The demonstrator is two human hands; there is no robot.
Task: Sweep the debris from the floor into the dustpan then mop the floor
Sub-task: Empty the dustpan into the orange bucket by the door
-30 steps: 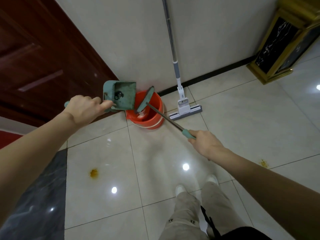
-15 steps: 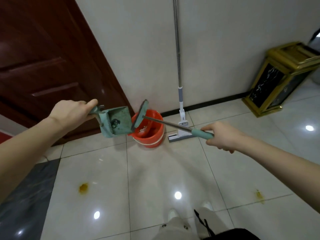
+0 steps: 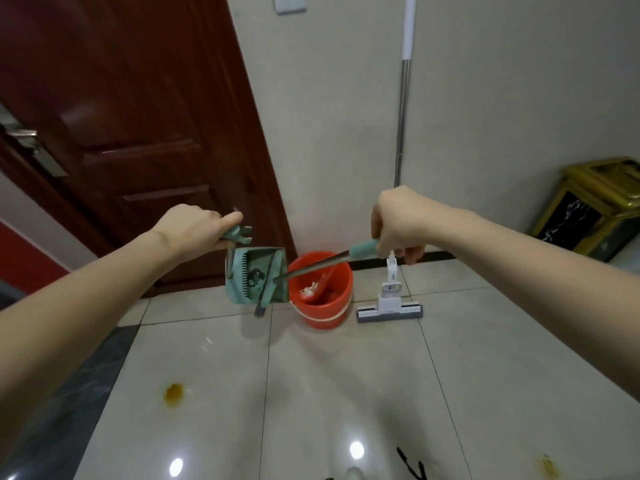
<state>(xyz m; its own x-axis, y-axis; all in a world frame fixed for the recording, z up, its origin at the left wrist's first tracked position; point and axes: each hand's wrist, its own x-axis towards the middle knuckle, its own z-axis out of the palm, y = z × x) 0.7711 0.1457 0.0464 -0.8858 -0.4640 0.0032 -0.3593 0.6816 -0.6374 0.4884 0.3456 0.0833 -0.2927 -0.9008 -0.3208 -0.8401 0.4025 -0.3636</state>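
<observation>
My left hand [image 3: 192, 228] grips the handle of a teal dustpan [image 3: 254, 278], held in the air in front of the door with its inside facing me. My right hand [image 3: 398, 225] grips the teal grip of a broom [image 3: 313, 265] whose metal shaft runs left to the dustpan; its dark head lies inside the pan. Behind and below them stands a red bucket [image 3: 323, 308] with pale debris in it. A sponge mop [image 3: 391, 303] leans upright against the wall to the right of the bucket.
A dark red door [image 3: 138, 133] fills the left. A gold and black bin [image 3: 595, 209] stands at the right wall. Orange stains mark the glossy tiles at the lower left [image 3: 173, 393] and lower right [image 3: 549, 465]. Dark stone flooring [image 3: 69, 393] borders the left.
Both hands have risen and the view has tilted up. The broom head has moved left from over the bucket into the dustpan, which now hangs lower and more upright.
</observation>
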